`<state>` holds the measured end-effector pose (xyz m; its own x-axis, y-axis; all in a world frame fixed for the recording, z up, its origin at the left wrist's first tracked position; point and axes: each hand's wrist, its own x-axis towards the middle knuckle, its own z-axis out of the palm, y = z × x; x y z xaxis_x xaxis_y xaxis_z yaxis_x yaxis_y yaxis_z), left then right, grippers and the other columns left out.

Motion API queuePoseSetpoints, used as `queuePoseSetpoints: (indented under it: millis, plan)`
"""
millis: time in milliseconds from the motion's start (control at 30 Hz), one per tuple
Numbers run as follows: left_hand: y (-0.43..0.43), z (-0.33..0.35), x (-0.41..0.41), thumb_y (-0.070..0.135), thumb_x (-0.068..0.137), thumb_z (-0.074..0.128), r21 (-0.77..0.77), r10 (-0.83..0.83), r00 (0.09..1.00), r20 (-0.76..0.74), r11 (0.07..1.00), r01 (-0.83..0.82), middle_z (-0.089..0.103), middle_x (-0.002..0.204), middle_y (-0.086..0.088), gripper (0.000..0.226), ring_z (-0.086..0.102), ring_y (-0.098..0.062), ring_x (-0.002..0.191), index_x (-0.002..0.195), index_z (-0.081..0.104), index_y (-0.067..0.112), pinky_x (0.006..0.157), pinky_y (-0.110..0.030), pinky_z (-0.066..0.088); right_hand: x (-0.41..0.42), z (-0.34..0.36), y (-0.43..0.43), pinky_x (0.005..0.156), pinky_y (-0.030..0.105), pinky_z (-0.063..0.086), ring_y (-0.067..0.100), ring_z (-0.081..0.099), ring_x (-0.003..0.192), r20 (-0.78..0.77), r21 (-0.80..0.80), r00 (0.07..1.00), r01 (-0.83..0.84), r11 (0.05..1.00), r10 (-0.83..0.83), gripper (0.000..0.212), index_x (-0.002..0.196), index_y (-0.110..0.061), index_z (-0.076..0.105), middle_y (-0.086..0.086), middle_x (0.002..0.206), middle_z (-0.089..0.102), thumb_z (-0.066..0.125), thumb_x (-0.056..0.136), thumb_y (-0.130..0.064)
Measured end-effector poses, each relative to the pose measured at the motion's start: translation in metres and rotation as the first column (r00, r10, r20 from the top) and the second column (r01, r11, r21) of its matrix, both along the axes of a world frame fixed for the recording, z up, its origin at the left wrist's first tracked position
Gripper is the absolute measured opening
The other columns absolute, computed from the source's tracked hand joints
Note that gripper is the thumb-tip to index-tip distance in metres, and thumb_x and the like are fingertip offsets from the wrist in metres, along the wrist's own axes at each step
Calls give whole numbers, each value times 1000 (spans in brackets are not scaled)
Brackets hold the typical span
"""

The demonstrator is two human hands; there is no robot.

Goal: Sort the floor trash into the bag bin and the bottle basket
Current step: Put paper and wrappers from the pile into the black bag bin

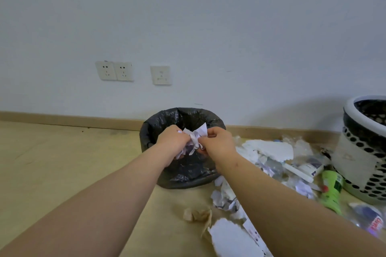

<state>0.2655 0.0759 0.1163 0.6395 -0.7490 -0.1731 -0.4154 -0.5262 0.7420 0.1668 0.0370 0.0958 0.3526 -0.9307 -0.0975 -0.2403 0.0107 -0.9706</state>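
Observation:
Both my hands are over the mouth of the bag bin (154, 127), a round bin lined with a black plastic bag, standing by the wall. My left hand (172, 140) and my right hand (219, 142) together grip a bunch of crumpled white paper scraps (196, 137) with purple print. The bottle basket (359, 152), white with round holes and a dark mesh inside, stands at the right edge. A green plastic bottle (332, 190) lies on the floor in front of the basket.
A heap of torn white paper and clear plastic (269, 150) covers the floor between bin and basket. A brown crumpled paper (196, 214) and a white torn sheet (231, 240) lie near me. A clear bottle with a red label (373, 221) lies at the far right.

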Motion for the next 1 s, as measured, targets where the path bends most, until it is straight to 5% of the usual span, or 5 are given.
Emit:
queuePoseSetpoints:
  millis: [200, 367, 467, 567, 1000]
  plan:
    - [-51, -4, 57, 14, 92, 49, 95, 138, 983, -123, 987, -127, 42, 58, -13, 32, 39, -19, 48, 114, 53, -8, 53, -23, 34, 46, -12, -54, 83, 34, 54, 23, 60, 88, -21, -13, 992, 122, 992, -122, 4, 92, -13, 56, 7, 89, 61, 52, 92, -15]
    - [-68, -18, 77, 23, 92, 56, -53, 162, 844, -511, 974, -219, 50, 114, -14, 59, 51, -22, 72, 142, 28, 11, 66, -34, 51, 67, -12, -76, 51, 18, 40, 14, 46, 63, -123, 89, 992, -12, 996, 23, 15, 106, -12, 48, -1, 79, 45, 40, 94, -8]
    - [-64, -24, 83, 29, 91, 56, -86, 123, 835, -536, 976, -199, 45, 134, -6, 58, 49, -34, 114, 142, 31, 19, 89, -41, 45, 70, -12, -78, 91, 29, 44, 22, 53, 112, -153, 98, 981, -106, 989, 120, 47, 145, -12, 32, 10, 136, 47, 36, 98, -4]
    - [-52, -23, 82, 20, 97, 49, -151, 65, 866, -496, 976, -160, 41, 135, -7, 52, 36, -33, 130, 145, 29, 19, 87, -41, 39, 67, -12, -70, 96, 29, 40, 23, 44, 127, -109, 48, 987, -115, 992, 119, 47, 144, -14, 35, 8, 145, 40, 34, 98, -3]
    - [32, -32, 3, 15, 95, 49, -204, -36, 992, -118, 979, 11, 57, 88, 8, 15, 59, -9, 78, 106, 59, 19, 77, -29, 50, -12, -28, 16, 64, 26, 42, 12, 48, 67, -106, 43, 994, -28, 999, 33, 23, 99, -17, 60, -2, 77, 53, 43, 92, -4]
